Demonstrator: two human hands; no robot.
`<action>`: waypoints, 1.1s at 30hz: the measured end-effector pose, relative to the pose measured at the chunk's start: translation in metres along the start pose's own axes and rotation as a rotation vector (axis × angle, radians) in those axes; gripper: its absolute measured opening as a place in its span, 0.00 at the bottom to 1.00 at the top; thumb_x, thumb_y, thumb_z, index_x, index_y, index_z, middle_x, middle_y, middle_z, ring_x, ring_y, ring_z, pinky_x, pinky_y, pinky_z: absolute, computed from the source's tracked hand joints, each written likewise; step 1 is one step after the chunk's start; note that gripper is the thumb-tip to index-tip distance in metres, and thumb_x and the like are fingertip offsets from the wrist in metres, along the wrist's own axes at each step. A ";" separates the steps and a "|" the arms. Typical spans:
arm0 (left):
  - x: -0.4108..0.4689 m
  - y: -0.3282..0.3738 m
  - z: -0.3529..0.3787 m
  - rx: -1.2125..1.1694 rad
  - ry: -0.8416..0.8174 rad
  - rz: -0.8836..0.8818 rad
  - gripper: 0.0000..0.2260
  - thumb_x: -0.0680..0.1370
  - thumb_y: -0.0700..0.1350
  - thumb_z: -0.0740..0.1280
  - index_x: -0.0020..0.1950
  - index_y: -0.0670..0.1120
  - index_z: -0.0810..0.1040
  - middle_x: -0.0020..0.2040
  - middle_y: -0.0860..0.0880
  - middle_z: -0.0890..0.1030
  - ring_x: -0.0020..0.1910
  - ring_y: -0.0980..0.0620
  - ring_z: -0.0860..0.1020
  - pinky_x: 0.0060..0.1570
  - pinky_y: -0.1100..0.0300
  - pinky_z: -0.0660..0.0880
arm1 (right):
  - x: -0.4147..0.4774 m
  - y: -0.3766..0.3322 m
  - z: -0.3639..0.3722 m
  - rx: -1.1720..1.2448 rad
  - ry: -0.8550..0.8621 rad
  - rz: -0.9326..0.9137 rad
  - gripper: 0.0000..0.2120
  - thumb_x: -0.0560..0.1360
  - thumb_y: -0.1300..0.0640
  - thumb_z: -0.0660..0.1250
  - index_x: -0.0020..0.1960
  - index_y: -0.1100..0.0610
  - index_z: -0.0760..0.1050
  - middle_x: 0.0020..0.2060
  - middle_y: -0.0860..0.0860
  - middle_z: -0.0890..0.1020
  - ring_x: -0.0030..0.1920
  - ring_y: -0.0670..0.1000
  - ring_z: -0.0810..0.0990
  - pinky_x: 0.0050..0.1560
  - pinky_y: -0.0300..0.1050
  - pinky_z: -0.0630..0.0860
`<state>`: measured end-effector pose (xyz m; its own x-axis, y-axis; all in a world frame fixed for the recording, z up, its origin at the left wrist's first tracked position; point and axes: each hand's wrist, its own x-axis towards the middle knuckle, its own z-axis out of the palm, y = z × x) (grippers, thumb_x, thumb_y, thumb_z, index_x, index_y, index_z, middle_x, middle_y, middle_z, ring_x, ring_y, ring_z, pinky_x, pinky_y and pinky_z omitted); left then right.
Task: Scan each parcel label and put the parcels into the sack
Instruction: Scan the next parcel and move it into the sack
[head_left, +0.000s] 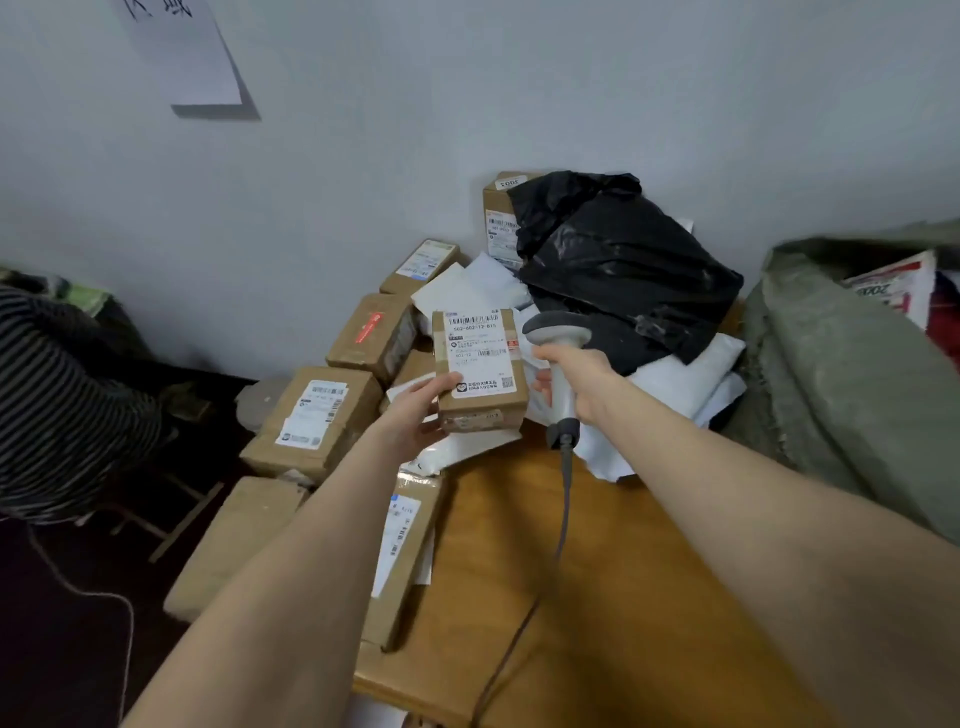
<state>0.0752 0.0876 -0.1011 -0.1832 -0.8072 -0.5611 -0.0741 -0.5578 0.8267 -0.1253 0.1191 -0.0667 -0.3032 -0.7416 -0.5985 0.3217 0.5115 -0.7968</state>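
Holding a brown box (480, 364) up over the far end of the table (623, 597) with the left hand (415, 410): thumb laid on the top face near the lower left corner, fingers curled underneath, white label facing up. Gripping a grey scanner (558, 338) in the right hand (576, 382), fingers wrapped round the handle, head just beside the box's right edge and turned toward the label. Cable (563, 499) hanging from the handle and trailing across the tabletop. Behind the box, white mailers (691, 379) and a black bag (623, 260) heaped against the wall. More brown boxes (317, 410) stacked off the table's left side. Grey-green sack (831, 374) at the right, mouth open, a red-and-white parcel (891, 286) showing inside. Striped sleeve (62, 395) at the far left.
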 end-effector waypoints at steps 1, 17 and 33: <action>-0.006 -0.005 0.011 -0.008 0.015 -0.005 0.11 0.76 0.50 0.70 0.55 0.47 0.78 0.49 0.47 0.81 0.49 0.49 0.79 0.55 0.55 0.78 | -0.001 0.000 -0.011 -0.001 -0.003 0.009 0.13 0.75 0.58 0.72 0.55 0.64 0.75 0.35 0.56 0.78 0.31 0.50 0.77 0.22 0.37 0.73; -0.107 -0.068 0.141 -0.043 0.073 0.029 0.15 0.74 0.54 0.70 0.56 0.47 0.77 0.51 0.44 0.81 0.50 0.46 0.79 0.59 0.51 0.76 | -0.051 0.011 -0.156 -0.060 -0.107 -0.031 0.24 0.72 0.52 0.75 0.63 0.61 0.74 0.43 0.57 0.80 0.35 0.49 0.77 0.26 0.38 0.73; -0.213 -0.082 0.269 -0.164 0.118 0.151 0.19 0.74 0.56 0.70 0.59 0.48 0.75 0.54 0.45 0.79 0.55 0.46 0.78 0.51 0.54 0.77 | -0.139 -0.013 -0.290 -0.053 -0.208 -0.116 0.22 0.74 0.52 0.73 0.63 0.62 0.75 0.38 0.55 0.77 0.31 0.49 0.75 0.26 0.41 0.72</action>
<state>-0.1430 0.3571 -0.0375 -0.0640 -0.8951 -0.4412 0.1077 -0.4458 0.8887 -0.3471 0.3417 0.0025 -0.1421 -0.8673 -0.4771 0.2465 0.4358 -0.8656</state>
